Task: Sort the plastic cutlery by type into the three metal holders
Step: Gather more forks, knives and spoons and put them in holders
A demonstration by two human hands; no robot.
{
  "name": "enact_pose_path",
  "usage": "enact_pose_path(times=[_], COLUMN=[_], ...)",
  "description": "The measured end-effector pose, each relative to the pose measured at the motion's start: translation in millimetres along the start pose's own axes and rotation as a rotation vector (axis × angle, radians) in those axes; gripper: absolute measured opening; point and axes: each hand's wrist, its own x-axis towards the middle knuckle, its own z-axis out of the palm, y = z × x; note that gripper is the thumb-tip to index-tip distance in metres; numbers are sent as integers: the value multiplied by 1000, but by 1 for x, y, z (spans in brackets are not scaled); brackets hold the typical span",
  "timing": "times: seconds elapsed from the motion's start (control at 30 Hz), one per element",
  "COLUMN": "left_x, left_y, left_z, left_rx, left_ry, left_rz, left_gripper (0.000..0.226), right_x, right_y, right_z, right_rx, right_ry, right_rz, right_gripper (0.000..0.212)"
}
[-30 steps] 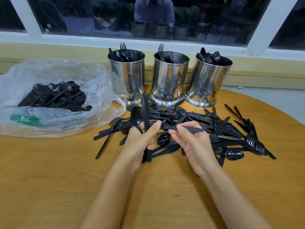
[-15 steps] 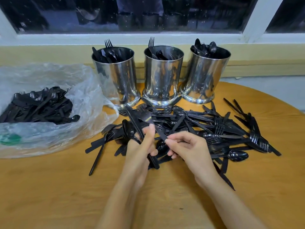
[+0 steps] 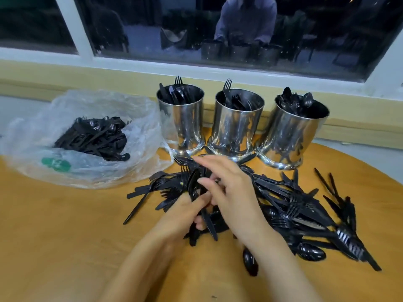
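Three holders in row at far edge of table (image 3: 65,236), below window (image 3: 152,29): left holder (image 3: 182,127), middle holder (image 3: 236,134), right holder (image 3: 294,140), close side by side, cutlery upright in each. Bag (image 3: 141,131) on table just left of left holder; heap of cutlery (image 3: 96,138) inside bag. Loose pile (image 3: 294,205) on table before holders, spreading right. Left hand (image 3: 181,216) at pile's near-left side, handful of cutlery (image 3: 194,190) in grip; right hand (image 3: 233,192) above it. Lone spoon (image 3: 250,263) nearest viewer, beside right wrist.

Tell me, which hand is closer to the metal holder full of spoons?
Right. The right hand is over the pile, in front and left of the spoon holder; the left hand, holding cutlery, is farther back toward the person.
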Motion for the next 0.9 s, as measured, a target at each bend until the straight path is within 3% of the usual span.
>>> enact_pose_path(times=[0.1, 0.2, 0.37, 0.43, 0.53, 0.63, 0.73, 0.8, 0.9], left_x=[-17, -39, -73, -82, -92, -103, -112, -116, -115], left_y=[11, 13, 14, 16, 21, 27, 31, 32, 31], left_z=[2, 2, 1, -8, -19, -17, -14, -11, -7], left_rx=[55, 61, -103, -148, -200, -218, -176, -205, -237], left_ry=[-46, -111, -198, -202, -240, -317, -396, -409, -253], left_rz=[-3, 3, 7, 11, 8, 27, 31, 37, 64], left_gripper=[39, 31, 40, 29, 21, 20, 24, 27, 30], right_x=[19, 13, -4, -7, -9, -13, -22, -23, -23], right_y=[-7, -20, -55, -66, -73, -78, -87, -90, -86], right_z=[-8, -10, -2, -12, -27, -24, -16, -14, -12], right_rx=[-103, -99, -147, -130, 58, 288, 384, 402, 293], right_ry=[-140, -156, -138, -42, 133, -184, -326, -263, -101], right_rz=[-85, -169, -270, -186, 192, 496, 475, 406, 332], right_gripper=[26, 9, 10, 24, 31, 33, 31, 27, 32])
